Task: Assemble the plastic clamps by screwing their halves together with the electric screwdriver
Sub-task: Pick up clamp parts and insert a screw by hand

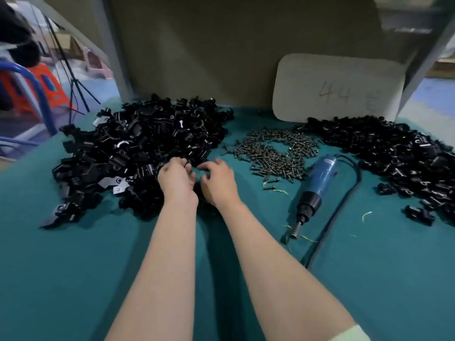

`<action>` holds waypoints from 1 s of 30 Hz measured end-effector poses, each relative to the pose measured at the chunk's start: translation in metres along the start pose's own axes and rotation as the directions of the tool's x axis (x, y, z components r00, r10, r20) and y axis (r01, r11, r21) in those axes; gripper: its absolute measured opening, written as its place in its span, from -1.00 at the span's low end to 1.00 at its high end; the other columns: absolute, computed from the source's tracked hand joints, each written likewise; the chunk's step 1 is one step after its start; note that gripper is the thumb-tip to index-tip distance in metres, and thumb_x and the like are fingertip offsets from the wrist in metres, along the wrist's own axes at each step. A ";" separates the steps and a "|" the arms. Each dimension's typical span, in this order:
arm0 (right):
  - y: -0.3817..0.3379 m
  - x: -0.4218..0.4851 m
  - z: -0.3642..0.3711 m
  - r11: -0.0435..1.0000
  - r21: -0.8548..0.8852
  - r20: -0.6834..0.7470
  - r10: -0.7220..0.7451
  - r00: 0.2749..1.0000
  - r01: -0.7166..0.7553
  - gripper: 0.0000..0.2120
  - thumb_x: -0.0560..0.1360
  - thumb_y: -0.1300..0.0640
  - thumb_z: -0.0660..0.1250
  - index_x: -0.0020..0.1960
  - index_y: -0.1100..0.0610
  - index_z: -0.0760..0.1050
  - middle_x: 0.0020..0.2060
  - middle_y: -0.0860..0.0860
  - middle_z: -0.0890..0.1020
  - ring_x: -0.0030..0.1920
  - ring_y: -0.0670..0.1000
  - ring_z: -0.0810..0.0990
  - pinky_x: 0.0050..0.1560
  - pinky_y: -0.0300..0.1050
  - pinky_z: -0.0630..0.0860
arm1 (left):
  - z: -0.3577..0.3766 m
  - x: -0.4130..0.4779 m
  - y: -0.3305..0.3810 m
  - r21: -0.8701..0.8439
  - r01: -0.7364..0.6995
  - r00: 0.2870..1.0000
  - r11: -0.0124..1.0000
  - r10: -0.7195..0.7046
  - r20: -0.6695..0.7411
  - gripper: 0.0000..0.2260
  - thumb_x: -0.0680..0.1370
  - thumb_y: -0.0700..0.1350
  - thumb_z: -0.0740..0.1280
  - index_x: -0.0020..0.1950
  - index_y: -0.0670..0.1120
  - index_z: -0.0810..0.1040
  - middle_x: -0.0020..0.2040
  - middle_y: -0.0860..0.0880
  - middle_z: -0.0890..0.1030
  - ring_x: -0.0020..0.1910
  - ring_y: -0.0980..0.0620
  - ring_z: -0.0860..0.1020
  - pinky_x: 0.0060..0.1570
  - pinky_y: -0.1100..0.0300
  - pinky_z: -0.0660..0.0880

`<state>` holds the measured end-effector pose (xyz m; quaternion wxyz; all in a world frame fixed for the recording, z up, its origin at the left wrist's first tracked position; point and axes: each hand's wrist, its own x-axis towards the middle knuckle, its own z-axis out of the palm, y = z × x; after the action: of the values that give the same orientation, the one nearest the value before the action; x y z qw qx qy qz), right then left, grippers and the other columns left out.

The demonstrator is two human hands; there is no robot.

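Black plastic clamp halves heaped at the left of the teal tabletop. At the heap's near edge, left hand and right hand close together, fingers curled down among the pieces; cannot tell whether either grips a half. To the right, loose dark screws, then the blue electric screwdriver lying flat, bit toward the near side, black cord alongside. Farther right, a second heap of black clamp parts. Behind, a white card marked 44.
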<state>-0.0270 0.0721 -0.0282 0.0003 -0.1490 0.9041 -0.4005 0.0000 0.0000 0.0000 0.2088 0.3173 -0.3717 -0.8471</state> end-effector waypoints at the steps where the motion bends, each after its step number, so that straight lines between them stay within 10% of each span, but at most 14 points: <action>1: 0.000 0.006 0.003 0.996 -0.093 0.021 0.010 1.000 -0.008 -0.64 0.57 0.20 0.15 0.33 0.03 0.46 0.48 0.15 0.22 0.50 0.15 0.08 0.48 0.00 0.08 | 0.001 0.003 -0.001 0.000 -0.008 1.000 1.000 0.008 -0.008 -0.85 0.61 -0.21 0.19 -0.13 -0.11 0.48 -0.20 0.03 0.53 -0.27 0.16 0.50 -0.33 0.33 0.44; 10: 0.005 0.035 0.008 0.948 -0.318 0.106 0.007 0.994 0.027 -0.64 0.60 0.10 0.11 0.34 -0.11 0.44 0.40 0.12 0.34 0.50 0.15 0.06 0.45 0.31 -0.10 | 0.012 0.011 -0.005 0.028 -0.019 1.000 0.999 0.020 -0.013 -0.89 0.60 -0.22 0.18 -0.07 -0.12 0.48 -0.19 0.01 0.49 -0.20 0.14 0.47 -0.20 0.31 0.44; 17: 0.004 0.001 -0.060 0.981 0.163 -0.210 -0.064 0.976 0.100 -0.78 0.57 0.28 0.14 -0.02 0.03 0.50 0.01 0.04 0.59 0.03 0.05 0.55 0.05 -0.03 0.48 | 0.031 -0.011 -0.011 0.332 -0.141 0.971 0.933 0.064 0.231 -0.83 0.62 -0.05 0.24 0.21 0.01 0.47 -0.02 0.06 0.56 -0.07 0.12 0.56 -0.15 0.22 0.48; 21: 0.021 -0.031 -0.112 0.993 -0.008 -0.276 -0.117 0.954 0.119 -0.77 0.48 0.37 0.15 0.03 0.18 0.49 -0.06 0.11 0.60 -0.06 0.13 0.53 -0.03 0.03 0.48 | 0.069 -0.048 -0.035 0.420 -0.154 0.844 0.894 -0.102 0.526 -0.81 0.60 -0.01 0.30 0.13 -0.06 0.59 0.02 -0.06 0.65 -0.07 0.01 0.61 -0.19 0.17 0.52; 26: 0.058 -0.076 -0.165 0.992 0.126 -0.276 0.017 0.961 0.019 -0.68 0.43 0.39 0.16 -0.24 0.05 0.56 0.01 -0.25 0.53 -0.01 -0.17 0.48 -0.10 -0.47 0.36 | 0.102 -0.093 -0.074 0.420 -0.065 0.777 0.905 -0.218 0.591 -0.89 0.58 -0.11 0.34 0.05 -0.11 0.50 -0.23 -0.03 0.58 -0.34 0.08 0.51 -0.35 0.25 0.44; 30: 0.099 -0.094 -0.189 0.907 0.419 -0.538 0.289 0.792 -0.047 -0.67 0.48 0.40 0.11 -0.17 0.04 0.52 -0.08 -0.12 0.59 0.04 0.11 0.61 0.09 0.00 0.52 | 0.117 -0.119 -0.105 0.344 0.048 0.734 0.938 -0.267 0.625 -0.86 0.62 -0.17 0.27 -0.13 -0.12 0.51 -0.21 -0.08 0.59 -0.30 0.04 0.54 -0.29 0.28 0.54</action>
<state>0.0136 0.2969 0.0170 -0.2140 0.0679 0.7726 -0.5939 -0.0089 0.1952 0.0272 -0.0617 0.0552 -0.5186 -0.8510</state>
